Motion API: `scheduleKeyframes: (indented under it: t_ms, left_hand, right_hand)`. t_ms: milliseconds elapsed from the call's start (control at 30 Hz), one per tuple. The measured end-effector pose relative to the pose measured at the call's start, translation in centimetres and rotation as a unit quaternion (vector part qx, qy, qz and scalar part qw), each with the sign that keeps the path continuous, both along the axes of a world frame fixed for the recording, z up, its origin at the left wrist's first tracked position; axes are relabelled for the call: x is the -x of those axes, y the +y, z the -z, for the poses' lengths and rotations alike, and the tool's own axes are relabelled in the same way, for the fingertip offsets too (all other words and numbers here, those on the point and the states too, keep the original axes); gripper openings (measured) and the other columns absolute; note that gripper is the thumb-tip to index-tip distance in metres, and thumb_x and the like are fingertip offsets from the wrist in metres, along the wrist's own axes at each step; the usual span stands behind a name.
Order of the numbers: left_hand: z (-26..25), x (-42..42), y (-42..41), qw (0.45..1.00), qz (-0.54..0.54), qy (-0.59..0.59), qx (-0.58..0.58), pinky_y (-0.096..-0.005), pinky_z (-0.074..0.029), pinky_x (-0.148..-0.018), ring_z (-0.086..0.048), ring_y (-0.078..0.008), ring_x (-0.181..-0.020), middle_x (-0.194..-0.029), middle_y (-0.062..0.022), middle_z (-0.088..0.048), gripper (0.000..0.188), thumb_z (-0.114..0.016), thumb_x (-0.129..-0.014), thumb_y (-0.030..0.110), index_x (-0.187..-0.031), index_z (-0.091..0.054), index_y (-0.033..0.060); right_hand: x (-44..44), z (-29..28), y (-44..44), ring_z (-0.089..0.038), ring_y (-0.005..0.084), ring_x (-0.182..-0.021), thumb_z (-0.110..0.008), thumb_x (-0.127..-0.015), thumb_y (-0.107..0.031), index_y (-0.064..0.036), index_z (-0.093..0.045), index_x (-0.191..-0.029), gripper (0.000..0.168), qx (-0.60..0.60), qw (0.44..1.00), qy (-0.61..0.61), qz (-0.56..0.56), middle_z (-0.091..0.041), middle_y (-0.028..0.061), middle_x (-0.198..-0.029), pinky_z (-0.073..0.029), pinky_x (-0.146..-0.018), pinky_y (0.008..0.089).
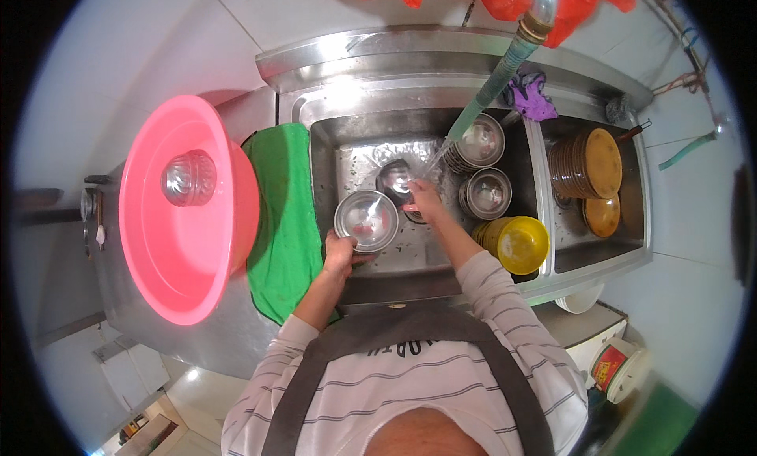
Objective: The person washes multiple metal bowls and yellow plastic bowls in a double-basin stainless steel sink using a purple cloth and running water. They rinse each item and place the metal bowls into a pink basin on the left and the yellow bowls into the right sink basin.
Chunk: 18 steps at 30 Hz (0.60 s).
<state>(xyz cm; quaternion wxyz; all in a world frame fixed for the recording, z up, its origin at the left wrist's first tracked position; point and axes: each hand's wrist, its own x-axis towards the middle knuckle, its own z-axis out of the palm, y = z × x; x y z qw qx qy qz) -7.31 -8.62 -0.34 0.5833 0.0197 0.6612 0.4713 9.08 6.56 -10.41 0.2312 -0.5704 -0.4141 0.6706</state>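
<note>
My left hand [339,252] grips the near rim of a round stainless steel bowl [366,221], its mouth facing up, over the left part of the large sink basin [408,261]. My right hand [427,200] holds a second, tilted metal bowl [395,179] beside the water that runs from a green hose [488,92]. Part of another metal piece [416,216] shows beneath my right hand. Two stacks of steel bowls, a far stack [482,141] and a nearer stack [489,193], stand at the basin's right side. Yellow bowls [523,245] lie nested on their side in front of them.
Left of the sink, a green cloth [281,219] drapes beside a large pink basin [177,261] holding nested metal bowls [189,178]. The right-hand basin contains stacked brown plates [597,163] and an orange-brown bowl [602,215]. A purple cloth [532,98] lies on the divider's back end.
</note>
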Motion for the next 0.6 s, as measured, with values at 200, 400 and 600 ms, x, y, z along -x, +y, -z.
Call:
scheduleKeyframes:
  t_ms: [200,400,600]
  left_hand:
    - [-0.3,-0.6,0.5,0.995,-0.002,0.102,-0.002,-0.0451,-0.059,-0.052,-0.062,-0.039,-0.084,-0.11,-0.0235,-0.05,0.054,-0.039,-0.068,-0.013,-0.12,-0.031,-0.0023]
    - [1.5,-0.5,0.5,0.982,0.004,0.186,-0.009,-0.0416,-0.057,-0.062,-0.058,-0.0355,-0.096,-0.115,-0.0211,-0.049,0.06,-0.042,-0.068,-0.009,-0.126,-0.031,-0.0021]
    - [4.4,0.0,0.8,0.921,0.084,0.379,0.026,-0.0393,-0.036,-0.097,-0.048,-0.0385,-0.111,-0.122,-0.0267,-0.046,0.066,-0.046,-0.068,-0.003,-0.131,-0.03,-0.0035]
  right_hand:
    - [-3.3,-1.8,-0.8,-0.047,0.0325,-0.108,-0.04,-0.092,-0.008,-0.003,-0.044,-0.109,0.019,0.242,0.846,0.385,0.279,-0.049,0.0144,-0.113,-0.035,-0.095,0.0619]
    - [-6.9,-2.1,-3.2,-0.048,0.0312,-0.108,-0.033,-0.094,-0.011,0.001,-0.046,-0.106,0.021,0.337,0.72,0.452,0.404,-0.051,0.0141,-0.112,-0.039,-0.094,0.0607]
    - [-6.9,-10.4,-7.4,-0.053,0.0294,-0.101,-0.037,-0.093,-0.008,-0.002,-0.046,-0.109,0.019,0.194,0.87,0.341,0.3,-0.052,0.0128,-0.106,-0.047,-0.088,0.0537]
